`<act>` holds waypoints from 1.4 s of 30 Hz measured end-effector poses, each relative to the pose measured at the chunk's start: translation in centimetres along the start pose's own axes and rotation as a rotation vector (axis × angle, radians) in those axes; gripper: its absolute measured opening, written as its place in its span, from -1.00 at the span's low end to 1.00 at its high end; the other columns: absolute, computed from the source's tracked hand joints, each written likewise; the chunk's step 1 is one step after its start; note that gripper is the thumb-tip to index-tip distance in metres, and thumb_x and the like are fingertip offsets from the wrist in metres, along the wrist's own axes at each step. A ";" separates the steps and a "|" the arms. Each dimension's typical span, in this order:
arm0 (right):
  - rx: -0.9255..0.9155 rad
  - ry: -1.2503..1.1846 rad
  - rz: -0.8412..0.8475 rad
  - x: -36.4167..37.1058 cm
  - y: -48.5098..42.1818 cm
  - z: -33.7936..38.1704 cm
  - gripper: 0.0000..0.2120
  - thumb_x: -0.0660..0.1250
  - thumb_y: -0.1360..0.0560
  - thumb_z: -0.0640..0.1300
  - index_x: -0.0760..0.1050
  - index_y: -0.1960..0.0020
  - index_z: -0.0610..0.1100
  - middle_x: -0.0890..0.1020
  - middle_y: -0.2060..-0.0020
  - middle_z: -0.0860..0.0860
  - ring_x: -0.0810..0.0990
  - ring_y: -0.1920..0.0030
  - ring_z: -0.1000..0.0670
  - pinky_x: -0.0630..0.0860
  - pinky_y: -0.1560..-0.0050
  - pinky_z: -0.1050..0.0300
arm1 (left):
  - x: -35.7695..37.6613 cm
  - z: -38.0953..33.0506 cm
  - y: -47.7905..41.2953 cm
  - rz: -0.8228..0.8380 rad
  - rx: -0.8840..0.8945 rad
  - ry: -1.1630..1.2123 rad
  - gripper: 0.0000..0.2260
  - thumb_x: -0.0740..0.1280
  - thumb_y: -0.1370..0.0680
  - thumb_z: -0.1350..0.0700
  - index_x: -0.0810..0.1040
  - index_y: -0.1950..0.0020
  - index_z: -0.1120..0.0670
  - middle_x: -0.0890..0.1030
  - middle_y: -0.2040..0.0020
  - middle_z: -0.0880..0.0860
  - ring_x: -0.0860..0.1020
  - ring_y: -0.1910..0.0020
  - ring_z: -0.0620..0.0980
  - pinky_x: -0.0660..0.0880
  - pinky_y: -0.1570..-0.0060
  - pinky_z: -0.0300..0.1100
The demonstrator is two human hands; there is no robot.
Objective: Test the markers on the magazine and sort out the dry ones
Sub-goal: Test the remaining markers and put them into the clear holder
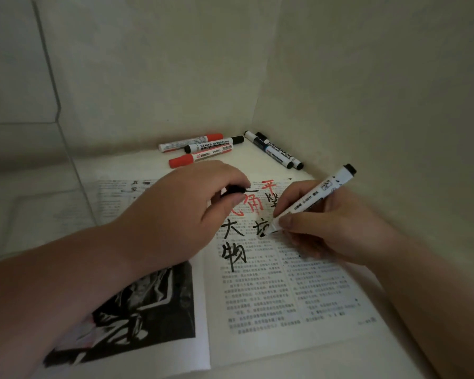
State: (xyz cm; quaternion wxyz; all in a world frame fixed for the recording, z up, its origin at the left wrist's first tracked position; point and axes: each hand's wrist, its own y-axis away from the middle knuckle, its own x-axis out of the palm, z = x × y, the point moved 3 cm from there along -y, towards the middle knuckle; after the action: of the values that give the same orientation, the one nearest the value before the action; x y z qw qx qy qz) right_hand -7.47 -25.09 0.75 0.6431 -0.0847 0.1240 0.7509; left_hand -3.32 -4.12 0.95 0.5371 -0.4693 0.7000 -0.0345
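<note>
- The right hand (326,228) holds the black marker (312,199) in a pinching grip low on the barrel, with the nib touching the right-hand page of the magazine (271,296) beside bold black strokes
- The marker's long axis runs from the nib at 7 o'clock to its black tail at 1 o'clock, tilted over the page
- The left hand (181,212) rests on the page, its grip curled round a small black thing, probably the cap (234,189)
- That cap sits near the nib, at 10 o'clock from it, so recapping should need only a short meeting of both hands
- On the desk (285,365), three markers (200,150) lie at 12 o'clock and the darker markers (274,151) at 1 o'clock; I cannot tell which group holds the dry ones
</note>
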 end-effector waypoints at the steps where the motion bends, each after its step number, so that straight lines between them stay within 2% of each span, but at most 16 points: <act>1: -0.012 0.005 0.013 0.0 0.0 0.1 -0.94 0.45 -0.36 -0.24 0.61 0.17 -0.18 0.53 0.43 -0.21 0.41 0.57 -0.07 0.34 0.57 0.25 | 0.1 0.0 -0.1 0.014 0.011 -0.005 -0.82 0.28 -0.63 0.01 0.61 -0.19 -0.04 0.59 -0.01 -0.23 0.51 0.01 -0.32 0.37 -0.03 -0.49; 3: -0.032 0.011 0.022 -0.1 0.0 0.2 -0.94 0.44 -0.37 -0.27 0.60 0.17 -0.21 0.52 0.43 -0.22 0.40 0.59 -0.06 0.32 0.59 0.26 | 0.3 0.1 -0.2 0.031 0.019 -0.005 -0.85 0.33 -0.63 0.04 0.62 -0.17 -0.04 0.58 0.00 -0.21 0.53 0.01 -0.26 0.41 -0.03 -0.43; 7: -0.038 0.081 -0.001 -0.3 -0.1 0.3 -0.89 0.42 -0.47 -0.43 0.52 0.18 -0.34 0.46 0.50 -0.18 0.38 0.61 -0.06 0.33 0.60 0.24 | 0.2 0.7 0.0 0.031 -0.011 0.013 -0.88 0.39 -0.59 0.02 0.59 -0.12 -0.11 0.51 0.05 -0.29 0.54 0.05 -0.24 0.40 0.05 -0.39; 13: -0.048 0.096 -0.011 -0.2 -0.2 0.1 -0.87 0.44 -0.37 -0.24 0.54 0.20 -0.30 0.48 0.54 -0.18 0.40 0.62 -0.08 0.35 0.58 0.23 | 0.4 0.5 0.0 0.049 -0.046 -0.001 -0.87 0.40 -0.53 -0.03 0.54 -0.05 -0.18 0.57 0.11 -0.30 0.53 0.05 -0.31 0.39 0.09 -0.48; 20: -0.041 0.073 -0.013 0.0 -0.1 -0.1 -0.90 0.46 -0.48 -0.37 0.56 0.16 -0.30 0.47 0.50 -0.15 0.36 0.59 -0.03 0.34 0.59 0.23 | 0.4 0.8 -0.1 0.061 -0.081 0.001 -0.82 0.38 -0.52 -0.04 0.58 -0.12 -0.17 0.54 0.10 -0.36 0.48 0.03 -0.41 0.31 0.06 -0.58; 24: -0.050 0.111 -0.009 0.2 0.1 0.1 -0.90 0.49 -0.46 -0.29 0.58 0.19 -0.24 0.49 0.50 -0.09 0.36 0.57 -0.01 0.33 0.57 0.25 | 0.7 1.1 -0.1 0.084 -0.086 -0.010 -0.84 0.39 -0.52 -0.03 0.60 -0.09 -0.15 0.54 0.07 -0.30 0.49 0.03 -0.36 0.32 0.03 -0.57; 26: -0.047 0.108 -0.022 0.2 0.1 0.0 -0.89 0.49 -0.47 -0.31 0.58 0.18 -0.23 0.48 0.52 -0.06 0.35 0.58 -0.01 0.32 0.57 0.25 | 0.7 1.1 -0.1 0.087 -0.082 -0.015 -0.83 0.37 -0.51 -0.04 0.61 -0.09 -0.13 0.54 0.05 -0.26 0.50 0.03 -0.33 0.35 0.02 -0.54; 30: -0.032 0.152 -0.056 0.2 0.1 0.1 -0.90 0.45 -0.48 -0.36 0.56 0.18 -0.27 0.47 0.54 -0.02 0.34 0.60 0.04 0.30 0.58 0.27 | 0.8 1.2 -0.2 0.095 -0.083 -0.029 -0.84 0.41 -0.53 0.02 0.64 -0.11 -0.10 0.55 0.01 -0.23 0.53 0.03 -0.25 0.44 -0.01 -0.35; 32: -0.049 0.190 -0.022 0.3 0.2 0.5 -0.88 0.49 -0.45 -0.31 0.59 0.22 -0.22 0.49 0.53 0.00 0.37 0.59 0.08 0.30 0.56 0.29 | 0.9 1.3 -0.1 0.105 -0.086 -0.034 -0.84 0.42 -0.53 0.04 0.65 -0.10 -0.12 0.54 0.00 -0.23 0.53 0.02 -0.26 0.42 0.00 -0.37; 36: -0.069 0.185 0.071 0.8 0.5 0.8 -0.96 0.46 -0.36 -0.21 0.63 0.25 -0.16 0.56 0.48 0.03 0.43 0.52 0.11 0.34 0.50 0.30 | 1.1 1.5 -0.1 0.127 -0.083 -0.047 -0.84 0.39 -0.54 0.02 0.65 -0.10 -0.15 0.54 -0.01 -0.24 0.52 0.01 -0.28 0.37 0.03 -0.43; 40: -0.058 0.156 -0.028 0.2 0.3 0.6 -0.86 0.46 -0.47 -0.38 0.57 0.23 -0.26 0.47 0.55 0.04 0.36 0.58 0.11 0.29 0.56 0.30 | 1.1 1.6 -0.3 0.124 -0.073 -0.044 -0.79 0.28 -0.55 -0.12 0.65 -0.10 -0.17 0.55 0.03 -0.25 0.53 0.01 -0.25 0.41 0.03 -0.32; 42: -0.052 0.226 -0.051 0.2 0.2 0.6 -0.88 0.43 -0.47 -0.38 0.56 0.23 -0.27 0.46 0.55 0.06 0.36 0.58 0.13 0.29 0.54 0.32 | 1.1 1.6 -0.2 0.125 -0.071 -0.041 -0.77 0.27 -0.53 -0.13 0.66 -0.09 -0.16 0.55 0.05 -0.25 0.54 0.02 -0.22 0.43 0.03 -0.27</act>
State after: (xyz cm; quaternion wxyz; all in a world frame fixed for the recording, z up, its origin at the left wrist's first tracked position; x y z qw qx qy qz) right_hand -7.66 -24.72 1.27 0.6414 -0.1887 0.1741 0.7229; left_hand -1.90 -4.26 -0.34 0.5355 -0.4441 0.7176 0.0336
